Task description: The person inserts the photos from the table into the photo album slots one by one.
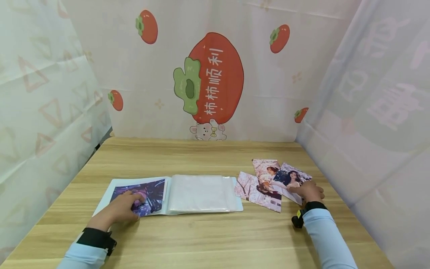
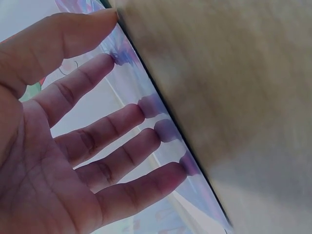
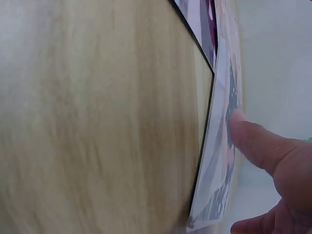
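Observation:
On the left of the table lies an open photo album point(image 1: 238, 203) with a pale cover. Its left page shows a purple-blue picture point(image 1: 155, 192), and my left hand point(image 1: 117, 210) rests on it. The left wrist view has that hand's spread fingertips point(image 2: 170, 173) touching the glossy page. Clear sleeves point(image 1: 198, 192) form the right side. My right hand point(image 1: 309, 191) is at the right edge of a photo of a dark-haired figure point(image 1: 293, 178), its thumb point(image 3: 253, 139) touching the picture's face. The other right fingers are mostly hidden.
Two more photos lie beside it: one of a seated figure under blossoms point(image 1: 265, 168) and one with pink blossom branches point(image 1: 248, 186), partly overlapping. The wooden table point(image 1: 201, 239) is bordered by a printed cloth point(image 1: 134, 74) at the back and sides.

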Demonstrator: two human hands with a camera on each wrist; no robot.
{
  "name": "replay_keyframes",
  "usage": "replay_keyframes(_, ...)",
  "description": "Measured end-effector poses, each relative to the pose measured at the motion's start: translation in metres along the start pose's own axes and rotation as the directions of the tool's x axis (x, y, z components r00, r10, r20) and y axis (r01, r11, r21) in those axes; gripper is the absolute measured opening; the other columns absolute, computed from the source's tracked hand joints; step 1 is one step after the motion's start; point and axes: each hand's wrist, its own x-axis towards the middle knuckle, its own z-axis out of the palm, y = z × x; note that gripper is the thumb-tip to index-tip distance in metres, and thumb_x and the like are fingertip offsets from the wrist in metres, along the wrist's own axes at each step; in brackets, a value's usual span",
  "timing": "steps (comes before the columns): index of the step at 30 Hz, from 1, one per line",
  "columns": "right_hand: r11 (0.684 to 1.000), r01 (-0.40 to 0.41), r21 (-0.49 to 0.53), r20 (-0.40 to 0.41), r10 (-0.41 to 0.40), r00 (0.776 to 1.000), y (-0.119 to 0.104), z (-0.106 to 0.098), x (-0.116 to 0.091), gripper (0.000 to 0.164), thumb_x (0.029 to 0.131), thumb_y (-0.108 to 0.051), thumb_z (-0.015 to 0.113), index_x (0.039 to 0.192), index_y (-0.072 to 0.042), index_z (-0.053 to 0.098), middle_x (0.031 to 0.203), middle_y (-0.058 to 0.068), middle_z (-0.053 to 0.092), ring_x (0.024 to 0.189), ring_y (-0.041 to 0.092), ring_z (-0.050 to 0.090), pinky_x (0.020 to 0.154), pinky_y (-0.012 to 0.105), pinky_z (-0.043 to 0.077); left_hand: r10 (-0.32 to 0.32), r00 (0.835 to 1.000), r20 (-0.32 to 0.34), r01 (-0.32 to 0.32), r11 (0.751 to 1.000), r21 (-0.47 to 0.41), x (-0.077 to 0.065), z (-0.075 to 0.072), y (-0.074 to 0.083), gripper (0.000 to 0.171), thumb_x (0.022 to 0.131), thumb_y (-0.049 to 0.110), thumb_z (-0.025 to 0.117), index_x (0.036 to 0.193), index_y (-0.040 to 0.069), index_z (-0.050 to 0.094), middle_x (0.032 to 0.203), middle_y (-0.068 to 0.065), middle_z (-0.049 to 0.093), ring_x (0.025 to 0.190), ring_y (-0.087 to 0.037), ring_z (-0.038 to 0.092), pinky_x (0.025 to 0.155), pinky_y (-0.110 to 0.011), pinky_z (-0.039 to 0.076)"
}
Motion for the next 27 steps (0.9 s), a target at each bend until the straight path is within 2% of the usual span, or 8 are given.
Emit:
replay_keyframes(5, 0.996, -0.084, 0.028, 0.004, 0.084, 0.996, -0.0058, 0.0023, 0.0029, 0.1, 0.076, -0.031, 0.075, 0.134, 0.019, 0.01, 0.115, 0.047, 0.018, 0.106, 0.056, 0.025, 0.088, 0.055, 0.033, 0.0, 1.0, 0.009, 0.0, 1.0, -0.01, 0.0, -0.0005, 0.0, 0.046, 0.06, 0.015, 0.084, 0.101, 0.011, 0.063, 0.098, -0.014, 0.054, 0.087, -0.031, 0.053, 0.078, -0.055, 0.044)
replay_keyframes(14, 0.995, -0.08, 0.054, 0.068, 0.076, 0.995, -0.0092, -0.0014, 0.0071, 0.09, 0.075, -0.024, 0.075, 0.132, 0.02, 0.02, 0.111, 0.035, 0.03, 0.101, 0.047, 0.029, 0.085, 0.048, 0.038, 0.004, 1.0, 0.016, -0.004, 1.0, 0.004, 0.0001, -0.0028, -0.0015, 0.044, 0.061, 0.017, 0.083, 0.101, 0.012, 0.063, 0.102, -0.015, 0.055, 0.092, -0.035, 0.052, 0.08, -0.057, 0.042)
replay_keyframes(16, 0.994, -0.089, 0.067, 0.08, 0.084, 0.993, -0.0099, -0.0024, 0.0068, 0.088, 0.075, -0.023, 0.075, 0.131, 0.02, 0.022, 0.11, 0.034, 0.031, 0.101, 0.046, 0.029, 0.085, 0.047, 0.037, 0.0, 1.0, 0.02, 0.0, 1.0, 0.003, -0.0001, -0.0034, -0.0013, 0.045, 0.062, 0.017, 0.083, 0.101, 0.012, 0.063, 0.102, -0.016, 0.055, 0.093, -0.036, 0.052, 0.08, -0.057, 0.042)
replay_keyframes(23, 0.989, -0.148, -0.005, 0.078, 0.148, 0.986, -0.0109, -0.0063, 0.0072, 0.085, 0.074, -0.026, 0.075, 0.128, 0.016, 0.026, 0.111, 0.038, 0.031, 0.106, 0.051, 0.028, 0.086, 0.05, 0.031, 0.014, 1.0, 0.008, -0.014, 1.0, 0.004, -0.001, -0.0029, 0.0001, 0.043, 0.061, 0.016, 0.083, 0.099, 0.011, 0.063, 0.099, -0.014, 0.055, 0.09, -0.035, 0.052, 0.08, -0.056, 0.042)
replay_keyframes(27, 0.982, -0.175, 0.068, 0.096, 0.168, 0.981, -0.0094, -0.0072, 0.0093, 0.086, 0.074, -0.02, 0.075, 0.13, 0.016, 0.021, 0.11, 0.04, 0.026, 0.107, 0.052, 0.026, 0.086, 0.05, 0.033, 0.014, 1.0, 0.008, -0.014, 1.0, 0.005, -0.0015, -0.0029, 0.0007, 0.042, 0.061, 0.016, 0.082, 0.098, 0.012, 0.063, 0.099, -0.014, 0.055, 0.091, -0.034, 0.052, 0.08, -0.056, 0.042)
